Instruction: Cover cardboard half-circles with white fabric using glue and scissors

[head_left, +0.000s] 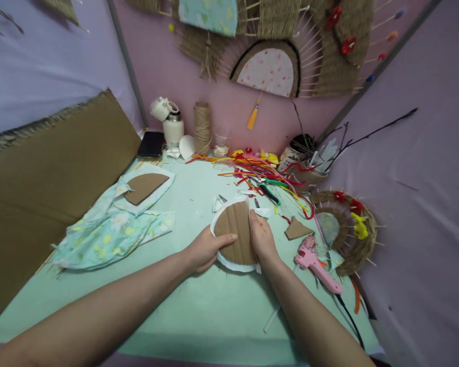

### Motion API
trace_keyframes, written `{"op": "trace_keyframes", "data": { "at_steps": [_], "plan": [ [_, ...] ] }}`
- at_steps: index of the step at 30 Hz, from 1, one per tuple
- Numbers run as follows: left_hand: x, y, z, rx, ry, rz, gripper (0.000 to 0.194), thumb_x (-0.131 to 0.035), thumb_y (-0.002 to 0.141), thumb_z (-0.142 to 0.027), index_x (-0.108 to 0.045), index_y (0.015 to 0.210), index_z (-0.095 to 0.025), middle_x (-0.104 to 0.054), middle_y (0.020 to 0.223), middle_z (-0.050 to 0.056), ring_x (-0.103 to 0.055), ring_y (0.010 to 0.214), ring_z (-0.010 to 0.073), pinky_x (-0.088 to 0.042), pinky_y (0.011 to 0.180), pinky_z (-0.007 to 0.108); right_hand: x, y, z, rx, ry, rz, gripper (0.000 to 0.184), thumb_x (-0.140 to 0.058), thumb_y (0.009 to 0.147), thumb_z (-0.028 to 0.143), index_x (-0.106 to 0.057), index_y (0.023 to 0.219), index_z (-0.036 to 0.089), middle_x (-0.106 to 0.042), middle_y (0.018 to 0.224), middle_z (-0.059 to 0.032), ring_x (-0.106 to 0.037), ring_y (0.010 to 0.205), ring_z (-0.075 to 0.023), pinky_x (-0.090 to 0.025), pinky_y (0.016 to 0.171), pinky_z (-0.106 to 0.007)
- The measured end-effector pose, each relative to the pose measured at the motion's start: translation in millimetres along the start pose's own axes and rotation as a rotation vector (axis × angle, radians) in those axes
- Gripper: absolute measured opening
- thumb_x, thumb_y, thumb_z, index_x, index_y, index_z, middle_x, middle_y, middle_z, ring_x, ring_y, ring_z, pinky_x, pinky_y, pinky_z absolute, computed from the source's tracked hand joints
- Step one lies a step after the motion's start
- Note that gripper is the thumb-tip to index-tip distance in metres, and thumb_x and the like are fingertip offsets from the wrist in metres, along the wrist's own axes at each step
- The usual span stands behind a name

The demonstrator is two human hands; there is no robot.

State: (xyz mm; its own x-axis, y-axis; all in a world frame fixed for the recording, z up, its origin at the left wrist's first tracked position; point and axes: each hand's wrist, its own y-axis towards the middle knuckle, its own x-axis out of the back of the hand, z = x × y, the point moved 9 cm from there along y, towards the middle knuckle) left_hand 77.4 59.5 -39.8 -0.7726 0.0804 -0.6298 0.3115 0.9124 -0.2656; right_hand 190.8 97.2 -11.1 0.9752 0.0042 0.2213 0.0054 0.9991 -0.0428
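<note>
Both my hands hold a half-round piece of cardboard (235, 232) over the middle of the table, with white fabric folded round its curved edge. My left hand (210, 248) grips its left side, thumb lying across the brown face and fingers hidden underneath. On the straight right side, my right hand (263, 237) is closed along the edge, its fingertips partly hidden. A pink glue gun (317, 265) lies to the right of my right hand, near a small cardboard scrap (297, 228). Just beyond the held piece are green-handled pliers (270, 192).
Flowered green fabric (115, 237) and another cardboard half-round (147, 187) lie left. Colourful pipe cleaners (252, 165) spread along the back, near a twine spool (202, 127) and a bottle (173, 130). A woven wreath (367, 234) leans right; a large cardboard sheet (61, 178) stands left.
</note>
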Motion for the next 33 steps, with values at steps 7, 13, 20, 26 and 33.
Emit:
{"op": "trace_keyframes", "data": {
  "at_steps": [7,13,20,26,33],
  "plan": [
    [10.2,-0.2,1.3,-0.063,0.170,-0.050,0.047,-0.078,0.066,-0.024,-0.064,0.111,-0.016,-0.070,0.104,0.010,-0.063,0.098,0.0270,-0.048,0.088,0.040,2.0,-9.7,19.7,0.255,-0.200,-0.095,0.035,-0.034,0.094,0.041,-0.042,0.065,0.022,-0.048,0.063,0.0022,-0.045,0.062,-0.0150,-0.035,0.059,-0.026],
    [11.2,0.6,1.6,-0.072,0.233,-0.050,0.043,-0.075,0.068,-0.025,-0.065,0.109,-0.016,-0.071,0.102,0.008,-0.063,0.094,0.0244,-0.049,0.085,0.037,-1.9,-11.6,23.2,0.350,-0.354,-0.110,0.033,-0.032,0.097,0.035,-0.048,0.070,0.022,-0.049,0.063,0.0022,-0.044,0.059,-0.0145,-0.032,0.059,-0.026],
    [5.6,2.5,-1.5,0.001,0.054,-0.014,0.051,-0.078,0.065,-0.022,-0.062,0.114,-0.014,-0.071,0.107,0.011,-0.064,0.098,0.0266,-0.048,0.089,0.041,0.1,0.3,11.3,0.194,-0.130,0.005,0.039,-0.038,0.093,0.047,-0.039,0.063,0.022,-0.044,0.060,0.0037,-0.042,0.059,-0.0142,-0.033,0.055,-0.024],
    [10.5,5.5,-11.8,-0.017,0.009,-0.019,0.054,-0.077,0.067,-0.021,-0.061,0.119,-0.014,-0.069,0.111,0.012,-0.063,0.103,0.0274,-0.046,0.093,0.041,-1.0,4.4,7.4,0.092,-0.004,0.103,0.050,-0.036,0.090,0.058,-0.065,0.082,0.018,-0.066,0.078,-0.0030,-0.057,0.077,-0.0208,-0.044,0.072,-0.030],
    [20.6,8.8,-20.3,-0.121,0.010,-0.120,0.062,-0.077,0.066,-0.021,-0.057,0.124,-0.015,-0.070,0.111,0.012,-0.063,0.103,0.0277,-0.048,0.091,0.040,-20.0,-2.0,14.2,0.281,-0.139,0.236,0.040,-0.049,0.091,0.039,-0.059,0.125,0.021,-0.066,0.118,-0.0057,-0.058,0.110,-0.0250,-0.045,0.093,-0.036]
  ]
}}
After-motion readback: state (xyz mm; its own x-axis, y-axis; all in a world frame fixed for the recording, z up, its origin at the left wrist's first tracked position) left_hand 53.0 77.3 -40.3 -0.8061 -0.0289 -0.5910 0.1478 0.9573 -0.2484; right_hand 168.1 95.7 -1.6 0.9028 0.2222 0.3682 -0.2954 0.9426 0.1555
